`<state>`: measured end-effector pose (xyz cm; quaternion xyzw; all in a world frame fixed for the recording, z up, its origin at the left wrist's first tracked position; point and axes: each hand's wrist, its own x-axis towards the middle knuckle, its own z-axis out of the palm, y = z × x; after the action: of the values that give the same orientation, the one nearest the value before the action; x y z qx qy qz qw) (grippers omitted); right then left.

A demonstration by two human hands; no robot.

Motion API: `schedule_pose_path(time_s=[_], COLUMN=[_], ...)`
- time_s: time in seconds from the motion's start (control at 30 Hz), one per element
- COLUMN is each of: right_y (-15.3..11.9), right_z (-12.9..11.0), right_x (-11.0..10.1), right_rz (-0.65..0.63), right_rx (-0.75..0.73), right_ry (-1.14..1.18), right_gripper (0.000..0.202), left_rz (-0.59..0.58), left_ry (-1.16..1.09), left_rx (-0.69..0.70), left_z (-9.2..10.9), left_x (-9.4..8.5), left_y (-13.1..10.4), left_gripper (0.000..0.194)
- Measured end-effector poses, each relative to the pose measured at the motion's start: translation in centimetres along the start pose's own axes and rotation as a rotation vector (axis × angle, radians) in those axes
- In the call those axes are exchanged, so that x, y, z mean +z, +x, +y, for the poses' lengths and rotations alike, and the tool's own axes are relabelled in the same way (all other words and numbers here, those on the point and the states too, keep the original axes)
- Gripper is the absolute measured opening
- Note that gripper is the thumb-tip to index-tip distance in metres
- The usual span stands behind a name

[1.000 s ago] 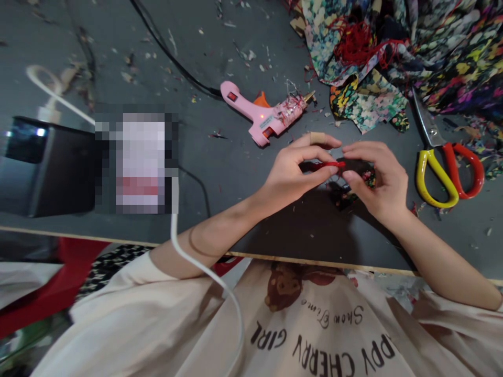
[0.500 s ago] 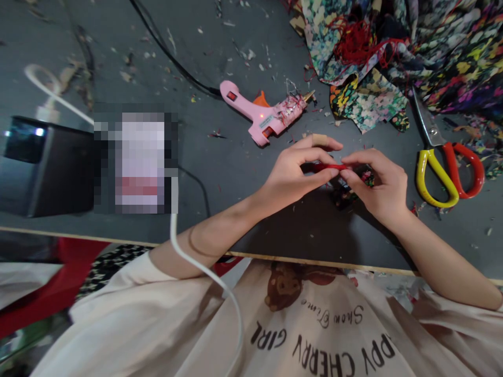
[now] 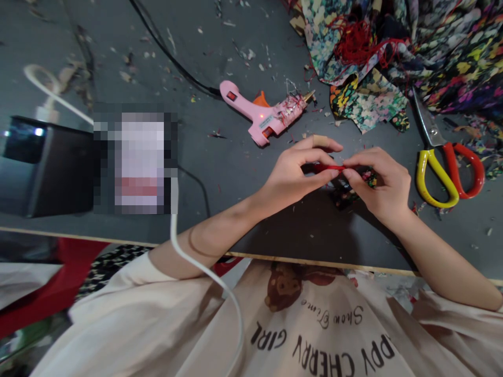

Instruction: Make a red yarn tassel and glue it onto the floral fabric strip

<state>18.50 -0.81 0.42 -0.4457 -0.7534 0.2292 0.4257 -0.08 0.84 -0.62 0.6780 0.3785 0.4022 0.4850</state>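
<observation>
Between my two hands, over the grey table, is a thin red strip or cord [image 3: 329,167]; its exact kind is too small to tell. My left hand [image 3: 295,166] pinches it between thumb and index finger, with the other fingers stretched out and a tan band around one. From the other side my right hand [image 3: 383,180] pinches the same red strip at its end, thumb against index finger. A dark floral fabric piece [image 3: 348,195] shows below and behind my right fingers, partly hidden.
Beyond my left hand lies a pink glue gun [image 3: 261,115] with a black cord [image 3: 173,55]. Scissors [image 3: 436,173] with yellow and red handles rest at right. Floral fabric [image 3: 377,99] and red thread [image 3: 357,44] are heaped far right. A black device [image 3: 58,167] with a white cable [image 3: 212,275] stands left.
My right hand has shifted very slightly to the right, and its fingertips are a little farther from my left thumb. My left hand is nearly still.
</observation>
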Motion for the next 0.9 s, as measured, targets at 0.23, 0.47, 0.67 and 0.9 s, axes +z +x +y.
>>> schedule_pose_path(time_s=[0.23,0.47,0.67,0.9], right_y=[-0.06,-0.66,-0.45,-0.25], right_z=[0.01,0.24,0.41,0.5], right_x=[0.18,-0.15,-0.41,-0.41], right_rz=[0.027,0.052,0.015,-0.004], right_rx=[-0.045,0.069,0.098,0.068], right_ry=[0.072,0.099,0.138,0.081], right_gripper=[0.011,0.013,0.015,0.014], left_rz=[-0.003,0.021,0.034,0.048], left_ry=[0.003,-0.003,-0.004,0.004], left_rx=[0.014,-0.014,0.0,-0.011], left_z=[0.03,0.09,0.15,0.2], left_x=[0.03,0.04,0.02,-0.02], left_y=[0.01,0.03,0.07,0.09], left_gripper=[0.015,0.014,0.009,0.009])
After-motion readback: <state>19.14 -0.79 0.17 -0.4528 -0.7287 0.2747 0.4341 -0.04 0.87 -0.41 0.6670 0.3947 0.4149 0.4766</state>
